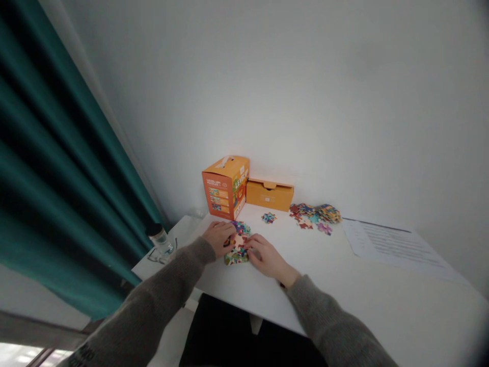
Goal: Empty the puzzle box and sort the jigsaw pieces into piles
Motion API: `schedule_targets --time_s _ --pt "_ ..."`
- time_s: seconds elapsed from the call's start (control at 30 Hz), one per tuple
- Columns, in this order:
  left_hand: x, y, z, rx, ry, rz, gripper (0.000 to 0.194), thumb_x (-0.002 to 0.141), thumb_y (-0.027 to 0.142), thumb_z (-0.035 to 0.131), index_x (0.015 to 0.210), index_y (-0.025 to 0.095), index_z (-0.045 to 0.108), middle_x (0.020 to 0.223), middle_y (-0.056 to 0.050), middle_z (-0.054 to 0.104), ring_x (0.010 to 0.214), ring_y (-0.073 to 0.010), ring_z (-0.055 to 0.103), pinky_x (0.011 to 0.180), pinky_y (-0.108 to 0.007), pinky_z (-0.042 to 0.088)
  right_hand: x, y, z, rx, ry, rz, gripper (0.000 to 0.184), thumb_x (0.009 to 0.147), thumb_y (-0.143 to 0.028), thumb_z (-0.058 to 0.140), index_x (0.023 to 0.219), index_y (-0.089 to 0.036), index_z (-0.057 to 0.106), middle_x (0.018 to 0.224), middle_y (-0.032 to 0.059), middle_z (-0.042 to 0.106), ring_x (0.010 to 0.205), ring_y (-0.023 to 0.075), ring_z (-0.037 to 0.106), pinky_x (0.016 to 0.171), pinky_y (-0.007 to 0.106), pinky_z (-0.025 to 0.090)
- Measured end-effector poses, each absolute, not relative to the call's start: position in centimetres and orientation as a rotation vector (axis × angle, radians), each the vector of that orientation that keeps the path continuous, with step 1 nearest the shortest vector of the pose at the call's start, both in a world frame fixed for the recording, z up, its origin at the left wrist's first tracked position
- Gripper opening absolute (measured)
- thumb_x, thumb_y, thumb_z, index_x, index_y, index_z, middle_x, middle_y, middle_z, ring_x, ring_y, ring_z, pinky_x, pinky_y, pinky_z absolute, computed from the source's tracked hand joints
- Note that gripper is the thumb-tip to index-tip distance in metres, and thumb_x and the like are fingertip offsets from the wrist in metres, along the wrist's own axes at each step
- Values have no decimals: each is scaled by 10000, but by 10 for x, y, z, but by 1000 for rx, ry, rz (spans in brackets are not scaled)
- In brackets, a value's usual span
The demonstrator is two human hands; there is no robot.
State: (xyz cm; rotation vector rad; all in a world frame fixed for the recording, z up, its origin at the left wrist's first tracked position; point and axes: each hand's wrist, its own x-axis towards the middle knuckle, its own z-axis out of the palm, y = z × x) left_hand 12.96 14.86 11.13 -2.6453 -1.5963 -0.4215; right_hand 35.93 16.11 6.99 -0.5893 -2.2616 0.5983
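Note:
On the white table lies a partly joined jigsaw puzzle (240,242), colourful and showing a pale pink patch in its middle. My left hand (219,238) lies along its left edge, fingers curled over the pieces there. At the right edge, my right hand (267,257) has its thumb and fingertips pinched together on a puzzle piece (246,244), mostly hidden by the fingers. Just beyond the puzzle sits a small cluster of blue pieces (269,218). A heap of loose puzzle pieces (315,214) is farther off to the right.
An orange puzzle box (226,186) stands near the wall, beside an open yellow-orange box tray (269,195). Printed paper sheets (397,250) lie at the right. A dark-lidded jar (161,239) and glasses (155,256) are at the left, near a green curtain (57,168).

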Motion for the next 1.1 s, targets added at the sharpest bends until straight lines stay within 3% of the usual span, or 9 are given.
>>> schedule_targets --time_s 0.27,0.47,0.63,0.8,0.93,1.1 --pt "129 147 106 -2644 -1631 -485 159 769 248 613 855 212 484 1001 -55 595 981 -239 556 860 -378 407 361 162 74 -575 -2219 617 217 908 -134 485 1058 -221 616 1033 76 597 1001 196 574 910 354 475" --pt "125 144 112 -2741 -1465 -987 116 840 203 588 793 209 482 1158 -108 603 1112 -234 557 966 -405 449 363 171 72 -822 -1899 726 137 942 -262 468 1013 -204 569 820 23 596 768 174 560 738 309 466" --pt "134 141 113 -2769 -1335 -1231 174 893 205 552 744 205 463 1228 -124 595 1159 -216 566 1005 -398 465 367 169 78 -730 -1880 1109 294 983 -451 418 893 -205 552 759 -2 601 746 154 567 740 289 462" --pt "147 140 105 -2712 -1367 -1259 128 877 230 589 777 203 513 1212 -118 587 1165 -226 563 1013 -412 470 362 168 76 -713 -1914 1197 356 926 -524 518 773 -203 538 752 4 631 721 149 566 704 279 452" --pt "160 134 97 -2619 -1436 -1316 145 832 267 647 935 206 566 1054 -94 606 1057 -231 587 939 -402 495 365 176 77 -786 -1758 1192 333 918 -510 532 781 -206 526 683 -15 602 642 137 540 645 264 432" --pt "177 126 99 -2578 -1724 -1635 349 903 265 524 1240 178 494 797 -8 624 664 -139 578 673 -289 489 381 176 96 -791 -1775 1198 313 908 -504 544 795 -218 490 602 -57 491 538 115 452 531 234 358"
